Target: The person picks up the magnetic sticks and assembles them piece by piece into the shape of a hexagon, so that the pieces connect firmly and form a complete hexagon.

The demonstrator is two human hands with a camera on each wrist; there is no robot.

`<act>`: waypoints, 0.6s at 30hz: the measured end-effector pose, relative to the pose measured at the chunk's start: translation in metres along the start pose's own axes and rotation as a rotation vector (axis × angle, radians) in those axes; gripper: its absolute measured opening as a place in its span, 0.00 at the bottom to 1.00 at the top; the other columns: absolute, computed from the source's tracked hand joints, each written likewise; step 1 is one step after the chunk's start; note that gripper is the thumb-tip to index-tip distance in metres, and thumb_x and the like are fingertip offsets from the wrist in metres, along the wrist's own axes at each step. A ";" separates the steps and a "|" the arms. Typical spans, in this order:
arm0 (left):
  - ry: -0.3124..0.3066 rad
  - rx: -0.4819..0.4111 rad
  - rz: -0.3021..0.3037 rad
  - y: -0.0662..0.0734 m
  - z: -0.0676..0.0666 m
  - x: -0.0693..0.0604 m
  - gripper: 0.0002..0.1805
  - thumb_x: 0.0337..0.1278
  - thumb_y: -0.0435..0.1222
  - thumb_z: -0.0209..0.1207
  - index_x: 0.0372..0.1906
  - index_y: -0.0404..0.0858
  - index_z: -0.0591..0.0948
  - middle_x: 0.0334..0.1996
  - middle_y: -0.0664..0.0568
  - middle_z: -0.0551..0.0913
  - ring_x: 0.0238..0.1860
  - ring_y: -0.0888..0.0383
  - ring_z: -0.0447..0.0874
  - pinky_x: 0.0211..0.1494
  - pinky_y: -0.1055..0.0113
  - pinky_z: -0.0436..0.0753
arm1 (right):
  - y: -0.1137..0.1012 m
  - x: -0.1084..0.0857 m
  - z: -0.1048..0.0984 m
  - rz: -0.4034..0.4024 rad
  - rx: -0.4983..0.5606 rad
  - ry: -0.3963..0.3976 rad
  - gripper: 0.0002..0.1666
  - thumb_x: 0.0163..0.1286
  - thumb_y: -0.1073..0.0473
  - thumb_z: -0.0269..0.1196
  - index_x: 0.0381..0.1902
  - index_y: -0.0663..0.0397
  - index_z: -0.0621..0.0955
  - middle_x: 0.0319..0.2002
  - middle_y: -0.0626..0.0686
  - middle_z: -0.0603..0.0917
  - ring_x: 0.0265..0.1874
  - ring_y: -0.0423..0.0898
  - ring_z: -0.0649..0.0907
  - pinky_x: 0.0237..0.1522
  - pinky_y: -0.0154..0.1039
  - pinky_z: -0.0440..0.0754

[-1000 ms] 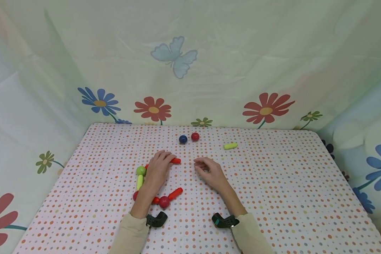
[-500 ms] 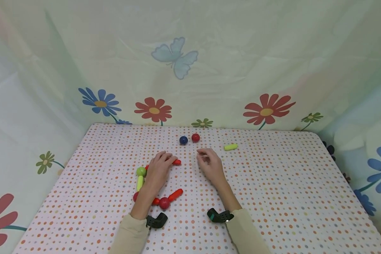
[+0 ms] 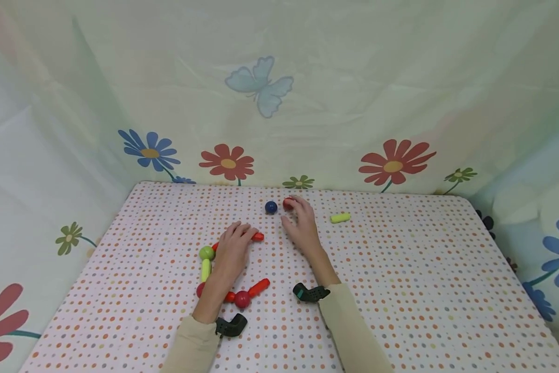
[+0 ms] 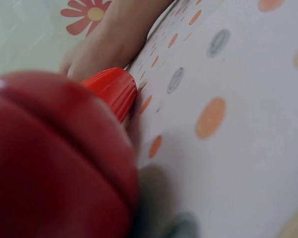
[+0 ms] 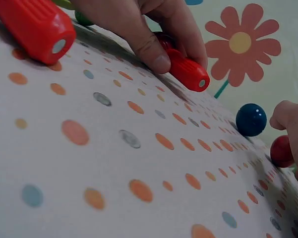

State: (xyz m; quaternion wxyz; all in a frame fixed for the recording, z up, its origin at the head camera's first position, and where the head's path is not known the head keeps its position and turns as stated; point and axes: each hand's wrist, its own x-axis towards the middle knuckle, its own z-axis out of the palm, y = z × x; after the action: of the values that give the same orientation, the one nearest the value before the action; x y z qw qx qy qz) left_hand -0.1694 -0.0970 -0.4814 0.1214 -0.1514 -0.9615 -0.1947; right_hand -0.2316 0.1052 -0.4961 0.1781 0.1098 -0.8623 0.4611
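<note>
My left hand (image 3: 232, 251) holds a red rod (image 3: 258, 237) at the far end of a bent chain of rods and balls. In the right wrist view its thumb and fingers pinch that rod (image 5: 188, 72), with a dark red ball partly hidden behind them. The chain runs through a green ball (image 3: 206, 253), a yellow-green rod (image 3: 206, 270) and red balls to a red rod (image 3: 259, 287) at the near end. My right hand (image 3: 302, 228) is at a loose red ball (image 3: 287, 203), fingers over its right side, thumb apart from it.
Left of the loose red ball sits a dark blue ball (image 3: 271, 207). A single yellow-green rod (image 3: 340, 218) lies to the right. The dotted tablecloth (image 3: 400, 269) ends at a flowered curtain (image 3: 335, 103) behind.
My right hand has moved forward from the table's middle to the loose red ball, its fingers spreading apart. My left hand stays on the chain's red rod.
</note>
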 end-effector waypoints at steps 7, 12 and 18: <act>-0.006 0.005 0.009 -0.001 0.002 0.000 0.19 0.64 0.30 0.57 0.57 0.47 0.79 0.61 0.47 0.78 0.68 0.45 0.68 0.69 0.45 0.70 | 0.008 0.012 0.000 -0.003 -0.071 -0.114 0.33 0.65 0.59 0.62 0.68 0.53 0.69 0.73 0.57 0.62 0.73 0.59 0.60 0.72 0.61 0.57; 0.001 0.004 0.022 0.000 0.002 0.000 0.17 0.64 0.31 0.57 0.57 0.47 0.80 0.60 0.47 0.79 0.67 0.45 0.69 0.69 0.46 0.70 | 0.012 0.017 0.000 0.017 -0.062 -0.151 0.32 0.66 0.58 0.60 0.68 0.52 0.70 0.74 0.56 0.62 0.74 0.59 0.60 0.73 0.61 0.56; 0.009 0.011 0.024 -0.001 0.001 0.000 0.17 0.65 0.32 0.56 0.57 0.47 0.80 0.60 0.47 0.79 0.67 0.45 0.69 0.68 0.46 0.70 | 0.013 0.018 0.002 0.025 -0.045 -0.128 0.23 0.66 0.63 0.60 0.60 0.58 0.76 0.69 0.59 0.69 0.70 0.59 0.66 0.72 0.55 0.62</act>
State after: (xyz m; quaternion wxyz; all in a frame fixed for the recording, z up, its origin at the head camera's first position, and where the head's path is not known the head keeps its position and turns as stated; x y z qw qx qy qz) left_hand -0.1702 -0.0975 -0.4825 0.1289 -0.1612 -0.9601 -0.1887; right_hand -0.2531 0.1103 -0.4990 0.1194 0.1240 -0.8834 0.4359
